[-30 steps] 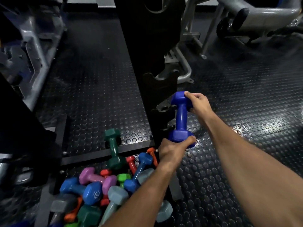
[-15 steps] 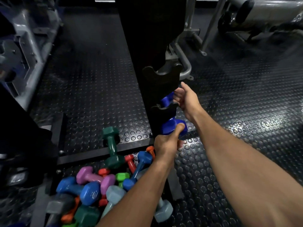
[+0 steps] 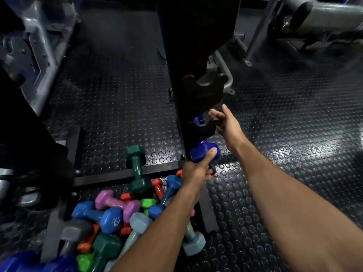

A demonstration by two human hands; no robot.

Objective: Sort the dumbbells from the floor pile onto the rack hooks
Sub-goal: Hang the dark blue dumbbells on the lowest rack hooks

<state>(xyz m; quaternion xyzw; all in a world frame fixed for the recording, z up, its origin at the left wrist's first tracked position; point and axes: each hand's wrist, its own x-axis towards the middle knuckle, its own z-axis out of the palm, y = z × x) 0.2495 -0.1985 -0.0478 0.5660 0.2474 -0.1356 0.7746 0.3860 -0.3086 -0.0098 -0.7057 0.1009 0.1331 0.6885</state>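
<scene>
A dark blue dumbbell [image 3: 200,151] sits in the lower hook [image 3: 200,128] of the black rack post [image 3: 188,46]; its far head [image 3: 198,119] peeks above the hook. My left hand [image 3: 196,169] grips the near head from below, thumb laid across it. My right hand [image 3: 227,124] rests against the hook's right edge by the far head, fingers spread. An upper hook [image 3: 204,89] holds nothing. The floor pile [image 3: 121,218] of coloured dumbbells lies at lower left, partly hidden by my left forearm.
A dark green dumbbell [image 3: 137,169] lies across the rack's base bar [image 3: 110,176]. Grey machine frames stand at far left [image 3: 37,48] and top right [image 3: 314,14]. Studded black rubber floor [image 3: 294,124] spreads to the right.
The blue dumbbell went from being held in front of the rack into the lower hook. My right hand has let go of its far head and spread its fingers; my left still holds the near head.
</scene>
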